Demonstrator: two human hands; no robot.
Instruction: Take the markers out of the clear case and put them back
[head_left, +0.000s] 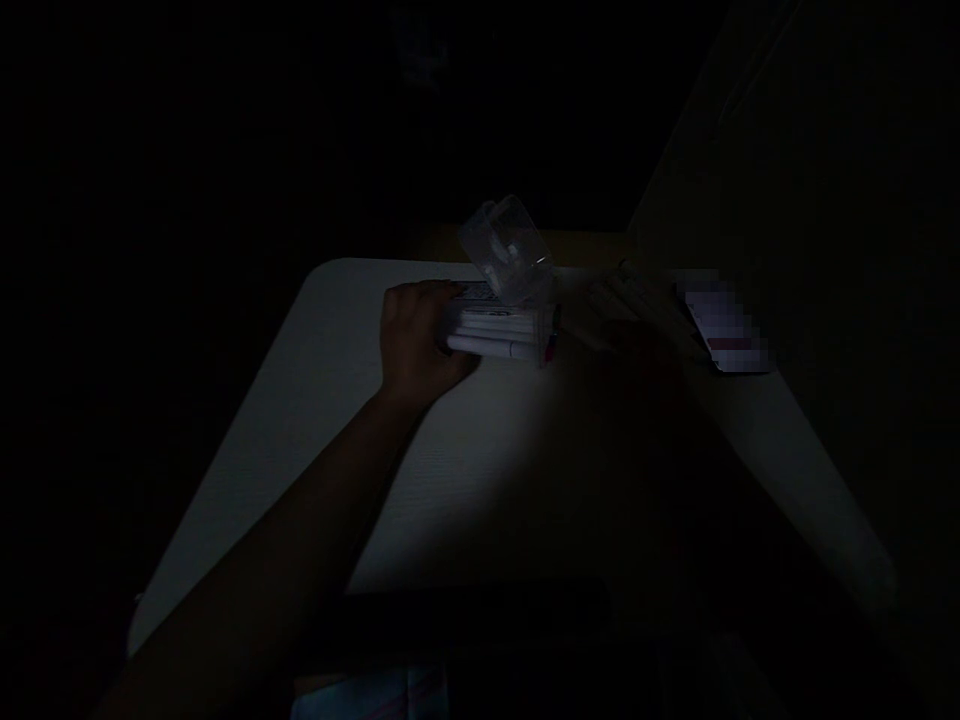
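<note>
My left hand (pixel 415 335) is wrapped round the left end of a clear plastic case of white pens (pixel 495 335), which lies on its side on the table. Pen ends, one of them red, show at the case's right end. A clear, empty-looking plastic lid or cup (pixel 508 248) stands tilted open above the case; whether it is joined to it I cannot tell. In deep shadow to the right, my right hand (pixel 637 350) is near several loose pens (pixel 637 295). Its fingers are too dark to make out.
The white table (pixel 292 400) has rounded corners. A lit phone (pixel 724 325), its screen blurred, lies at the right edge. A dark strip (pixel 480 605) runs along the near edge, with a bluish cloth-like piece (pixel 375 697) below it. The surroundings are very dark.
</note>
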